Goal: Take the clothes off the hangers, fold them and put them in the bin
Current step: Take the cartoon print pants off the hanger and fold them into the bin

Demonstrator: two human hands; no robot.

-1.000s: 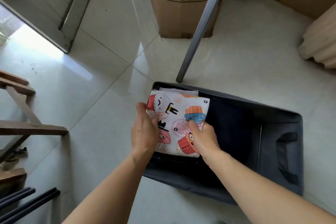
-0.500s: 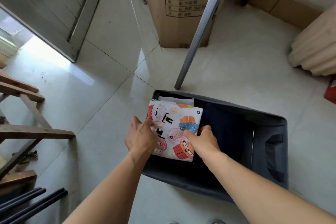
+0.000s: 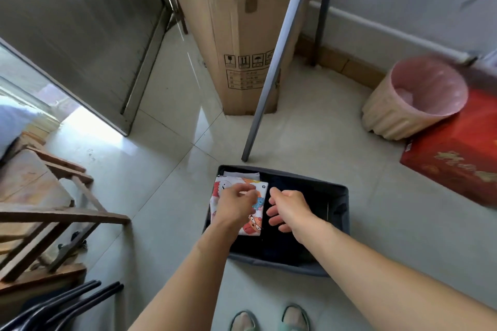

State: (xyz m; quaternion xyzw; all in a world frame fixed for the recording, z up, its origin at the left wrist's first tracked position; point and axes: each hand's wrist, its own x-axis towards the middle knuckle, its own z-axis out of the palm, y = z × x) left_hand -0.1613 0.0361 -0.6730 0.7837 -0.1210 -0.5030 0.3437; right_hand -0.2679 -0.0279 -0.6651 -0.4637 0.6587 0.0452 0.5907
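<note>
Folded white cartoon-print garment (image 3: 254, 205) lies in the left part of the dark grey fabric bin (image 3: 345, 207) on the tiled floor, w/ another pale folded piece (image 3: 242, 175) showing at its far edge. Rest of the bin interior is dark; can't tell what's in it.

Left hand (image 3: 235, 203) is over the garment, fingers loosely bent, gripping nothing; whether it touches the cloth, can't tell (motion blur). Right hand (image 3: 289, 208) hangs just beside the garment's right edge, over the dark part of the bin, fingers relaxed and spread, empty.

Judgement: this piece looks placed, so next move prob. means going for another hanging item. Key relation: garment's long axis runs away from the person, along the bin's left wall, directly under the left hand, which is nearer if it needs a last pat. The grey metal rack pole (image 3: 271, 70) rises beyond the bin, slightly right of centre, by the tall cardboard box (image 3: 236, 43); both hands would reach forward and up past the bin's far rim.
</note>
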